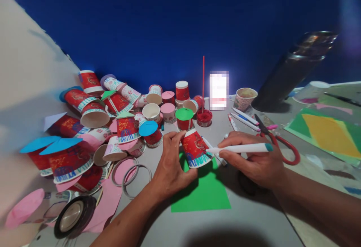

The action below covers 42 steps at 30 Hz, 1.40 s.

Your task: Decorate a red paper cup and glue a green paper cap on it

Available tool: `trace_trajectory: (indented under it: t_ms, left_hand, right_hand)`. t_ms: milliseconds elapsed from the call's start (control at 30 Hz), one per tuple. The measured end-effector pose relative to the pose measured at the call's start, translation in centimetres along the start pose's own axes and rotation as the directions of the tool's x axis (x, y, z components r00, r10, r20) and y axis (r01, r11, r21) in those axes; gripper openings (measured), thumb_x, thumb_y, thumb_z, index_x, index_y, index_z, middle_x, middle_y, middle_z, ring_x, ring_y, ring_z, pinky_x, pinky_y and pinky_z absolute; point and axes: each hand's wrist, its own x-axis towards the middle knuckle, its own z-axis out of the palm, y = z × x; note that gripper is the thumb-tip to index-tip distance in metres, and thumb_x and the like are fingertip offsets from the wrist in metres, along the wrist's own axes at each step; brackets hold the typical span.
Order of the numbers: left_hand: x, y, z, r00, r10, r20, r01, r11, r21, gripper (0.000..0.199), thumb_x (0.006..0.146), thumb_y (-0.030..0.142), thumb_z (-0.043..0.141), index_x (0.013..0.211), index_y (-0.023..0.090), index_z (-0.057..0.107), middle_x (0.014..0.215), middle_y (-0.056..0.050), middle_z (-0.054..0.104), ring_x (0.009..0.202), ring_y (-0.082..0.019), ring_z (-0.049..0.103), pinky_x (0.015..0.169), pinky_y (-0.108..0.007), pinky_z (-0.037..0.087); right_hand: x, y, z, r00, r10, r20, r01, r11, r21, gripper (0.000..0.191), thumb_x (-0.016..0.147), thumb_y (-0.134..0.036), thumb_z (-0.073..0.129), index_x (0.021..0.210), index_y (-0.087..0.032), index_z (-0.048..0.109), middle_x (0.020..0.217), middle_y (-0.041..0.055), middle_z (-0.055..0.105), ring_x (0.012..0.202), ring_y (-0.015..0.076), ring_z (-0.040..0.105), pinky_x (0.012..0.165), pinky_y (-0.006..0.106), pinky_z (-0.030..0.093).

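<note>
My left hand (172, 164) grips a red paper cup (195, 147) between thumb and fingers. The cup is turned upside down and tilted, with blue and teal marks along its wide rim. In my right hand (254, 158) is a white marker (242, 148) with a teal end, its tip pointing left at the cup's side. Whether the tip touches the cup I cannot tell. Beneath the cup lies a green sheet of paper (201, 194). Just behind it stands a cup topped with a green paper disc (184, 114).
Several decorated paper cups (73, 158) are heaped at the left. Red-handled scissors (287, 153) and more markers (245, 121) lie by my right hand. A small red jar (204, 117) with a stick, a glowing screen (219, 91) and a leaning black bottle (293, 72) stand at the back.
</note>
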Motion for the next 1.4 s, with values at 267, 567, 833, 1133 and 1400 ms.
trace_trajectory:
  t_ms: [267, 567, 833, 1133, 1400]
  left_hand:
    - [0.0, -0.4, 0.2, 1.000, -0.005, 0.004, 0.005, 0.999, -0.045, 0.088, 0.067, 0.010, 0.071, 0.147, 0.025, 0.036, 0.137, -0.012, 0.042, 0.132, -0.030, 0.049, 0.112, -0.050, 0.050]
    - [-0.1, -0.5, 0.3, 0.999, -0.031, -0.009, 0.030, 0.995, -0.100, 0.089, 0.068, 0.009, 0.070, 0.147, 0.027, 0.036, 0.140, -0.011, 0.043, 0.133, -0.029, 0.049, 0.110, -0.048, 0.052]
    - [-0.1, -1.0, 0.6, 0.995, -0.099, -0.002, 0.097, 0.978, -0.184, 0.086, 0.067, 0.010, 0.071, 0.144, 0.028, 0.039, 0.142, -0.010, 0.043, 0.134, -0.031, 0.050, 0.114, -0.055, 0.048]
    - [0.0, -1.6, 0.7, 0.989, -0.142, 0.048, 0.149, 0.947, -0.285, 0.083, 0.069, 0.012, 0.073, 0.144, 0.027, 0.040, 0.148, -0.013, 0.043, 0.141, -0.035, 0.050, 0.116, -0.057, 0.046]
    - [0.0, -1.4, 0.7, 0.982, -0.183, 0.038, 0.186, 0.934, -0.304, 0.083, 0.072, 0.015, 0.074, 0.146, 0.028, 0.037, 0.150, -0.013, 0.044, 0.140, -0.032, 0.052, 0.117, -0.056, 0.045]
  right_hand:
    - [0.1, 0.0, 0.0, 0.997, 0.073, -0.026, -0.073, 0.997, 0.001, 0.007, 0.092, -0.025, 0.071, 0.086, -0.025, 0.075, 0.075, 0.0015, 0.076, 0.062, 0.0160, 0.068, 0.058, 0.028, 0.054]
    - [0.3, 0.2, -0.1, 0.983, 0.175, -0.051, -0.174, 0.985, 0.021, 0.012, 0.092, -0.032, 0.072, 0.082, -0.026, 0.075, 0.075, 0.0029, 0.077, 0.065, 0.0193, 0.072, 0.061, 0.029, 0.059]
    - [0.7, 0.4, -0.5, 0.972, 0.229, -0.056, -0.226, 0.973, 0.055, 0.011, 0.090, -0.028, 0.071, 0.081, -0.026, 0.074, 0.073, 0.0016, 0.077, 0.063, 0.0185, 0.071, 0.059, 0.029, 0.060]
    - [1.1, 0.7, -0.8, 0.967, 0.252, -0.026, -0.249, 0.965, 0.085, 0.013, 0.091, -0.031, 0.070, 0.079, -0.025, 0.073, 0.072, 0.0017, 0.076, 0.062, 0.0181, 0.070, 0.054, 0.028, 0.058]
    - [0.8, 0.9, -0.7, 0.960, 0.280, -0.031, -0.275, 0.955, 0.111, 0.012, 0.091, -0.033, 0.070, 0.083, -0.026, 0.074, 0.068, -0.0008, 0.074, 0.059, 0.0165, 0.069, 0.051, 0.026, 0.054]
